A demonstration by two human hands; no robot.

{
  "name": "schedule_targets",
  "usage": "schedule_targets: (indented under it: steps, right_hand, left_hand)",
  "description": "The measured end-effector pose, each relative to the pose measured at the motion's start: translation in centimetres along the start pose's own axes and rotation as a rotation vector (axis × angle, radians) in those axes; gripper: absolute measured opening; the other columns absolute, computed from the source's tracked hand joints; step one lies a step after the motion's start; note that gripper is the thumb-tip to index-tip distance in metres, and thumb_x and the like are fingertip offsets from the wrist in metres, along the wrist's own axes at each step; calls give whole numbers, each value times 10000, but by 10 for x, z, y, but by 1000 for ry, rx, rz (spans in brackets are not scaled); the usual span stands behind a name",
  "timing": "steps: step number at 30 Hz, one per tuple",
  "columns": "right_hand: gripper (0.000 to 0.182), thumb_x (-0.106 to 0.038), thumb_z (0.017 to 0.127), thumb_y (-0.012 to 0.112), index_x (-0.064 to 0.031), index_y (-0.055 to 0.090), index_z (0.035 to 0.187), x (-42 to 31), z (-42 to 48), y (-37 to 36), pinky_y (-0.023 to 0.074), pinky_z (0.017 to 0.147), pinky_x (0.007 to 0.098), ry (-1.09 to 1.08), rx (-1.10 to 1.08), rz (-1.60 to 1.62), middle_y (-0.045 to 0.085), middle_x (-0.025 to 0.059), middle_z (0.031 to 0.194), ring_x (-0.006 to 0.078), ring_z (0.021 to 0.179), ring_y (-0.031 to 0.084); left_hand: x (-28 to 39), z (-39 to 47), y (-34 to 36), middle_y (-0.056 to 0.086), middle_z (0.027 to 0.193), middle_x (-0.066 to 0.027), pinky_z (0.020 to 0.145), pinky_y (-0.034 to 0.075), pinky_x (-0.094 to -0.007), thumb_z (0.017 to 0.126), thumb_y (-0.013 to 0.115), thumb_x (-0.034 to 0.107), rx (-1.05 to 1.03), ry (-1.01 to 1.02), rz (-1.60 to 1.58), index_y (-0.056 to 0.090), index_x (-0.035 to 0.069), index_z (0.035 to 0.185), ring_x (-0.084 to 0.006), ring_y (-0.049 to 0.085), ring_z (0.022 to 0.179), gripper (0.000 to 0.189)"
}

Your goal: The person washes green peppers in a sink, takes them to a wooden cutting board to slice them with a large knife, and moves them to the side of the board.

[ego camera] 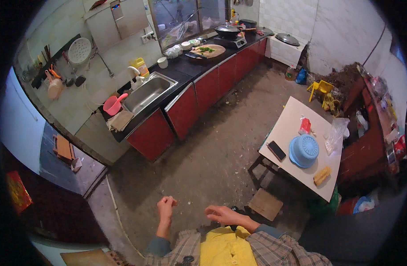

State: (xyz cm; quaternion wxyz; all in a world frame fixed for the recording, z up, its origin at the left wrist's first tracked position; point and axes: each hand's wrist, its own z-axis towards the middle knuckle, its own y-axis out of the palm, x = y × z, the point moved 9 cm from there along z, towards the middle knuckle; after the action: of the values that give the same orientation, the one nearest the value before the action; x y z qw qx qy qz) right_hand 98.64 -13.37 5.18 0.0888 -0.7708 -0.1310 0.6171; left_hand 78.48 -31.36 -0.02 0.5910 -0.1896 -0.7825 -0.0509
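My left hand (166, 205) is raised over the bare floor, its fingers curled in and nothing visible in them. To its right, my right hand (221, 214) hovers before my yellow apron (225, 247), with loosely bent fingers and the thumb a little apart; I see nothing held there. Neither hand touches anything that I can make out. The nearest things to my right hand are a small wooden stool (266, 204) and the pale table (279, 133). On that table stand an upturned blue plastic basin (304, 149), a black smartphone (276, 150) and a yellow sponge-like block (322, 176).
A black counter with red cabinets (206, 83) runs along the left; one cabinet door (181, 111) hangs ajar. It bears a steel sink (148, 91), pink dipper (113, 104), cutting board (218, 50) with chopped greens, and lidded wok (227, 30). A yellow chair (319, 87) stands far right.
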Motion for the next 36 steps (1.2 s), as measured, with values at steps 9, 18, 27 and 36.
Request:
schedule_targets:
  steps: [9,18,27,36]
  right_hand:
    - [313,-257,983,529,-37,558,1204,14,131,-52,500,878,394,-83,-217,-8,642,167,1146,304,1048,629]
    - [247,-266,957,557,-53,659,1029,60,220,-314,515,772,372,92,166,-60,696,123,933,276,855,662]
    - [295,-281,997,511,-42,672,1058,79,331,-498,522,738,318,11,260,87,702,74,936,172,798,654]
    - [325,-322,1015,481,-62,610,1162,97,497,-675,525,745,312,50,223,58,674,74,975,159,794,648]
  left_hand:
    - [7,77,61,641,746,-87,624,545,-311,1003,487,184,15,-106,-172,618,-16,877,-169,646,665,270]
    - [174,256,300,677,762,-69,666,510,-273,941,548,203,-258,94,107,661,-28,834,-131,641,681,278]
    - [207,405,375,687,751,-56,653,528,-277,911,629,136,-208,-15,80,666,-15,862,-124,650,686,163]
    - [267,610,445,662,728,-41,642,513,-283,933,588,160,-95,73,0,680,7,879,-117,619,663,187]
